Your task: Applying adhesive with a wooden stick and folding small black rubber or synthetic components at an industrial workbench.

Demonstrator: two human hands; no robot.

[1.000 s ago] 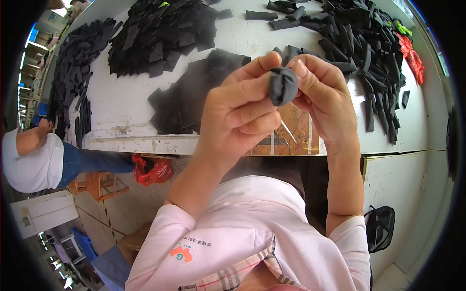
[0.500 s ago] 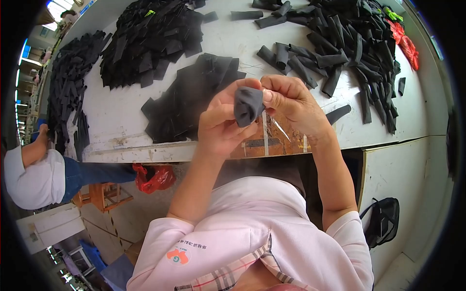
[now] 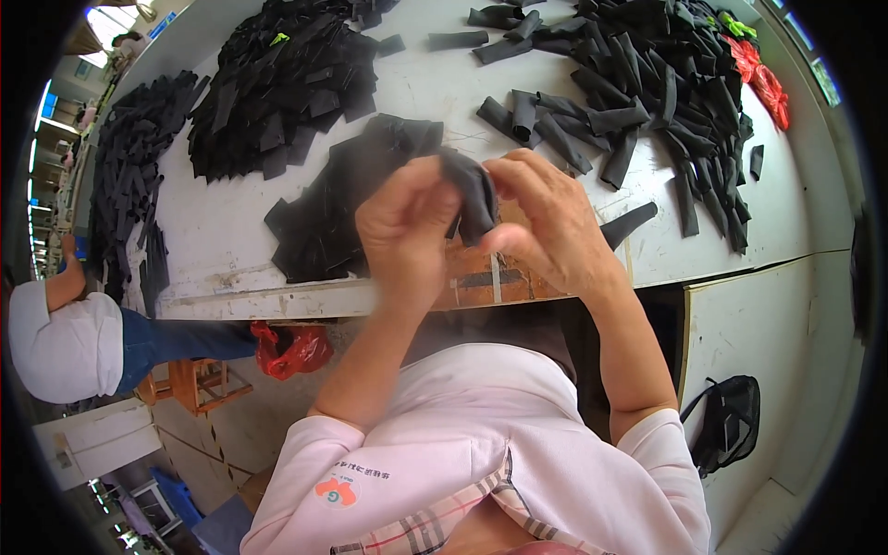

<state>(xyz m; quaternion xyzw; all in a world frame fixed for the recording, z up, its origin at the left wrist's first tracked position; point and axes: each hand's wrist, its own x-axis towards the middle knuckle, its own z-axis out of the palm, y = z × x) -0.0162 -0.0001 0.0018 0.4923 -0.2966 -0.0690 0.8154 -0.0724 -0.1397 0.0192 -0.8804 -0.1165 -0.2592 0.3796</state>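
Left hand curled, right hand loosely arched.

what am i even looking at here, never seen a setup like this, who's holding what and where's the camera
There's no machine: these are a person's two bare hands. The camera is a wide fisheye worn on their head, looking down, so straight edges bend toward the rim.

The left hand holds a dark cloth piece. The right hand is curved around its other side; how firmly it grips is hard to tell.

On the white table, flat dark pieces are heaped to the left and tube-shaped dark pieces to the right, with a red plastic bag beyond. Another person in a white top is at far left.
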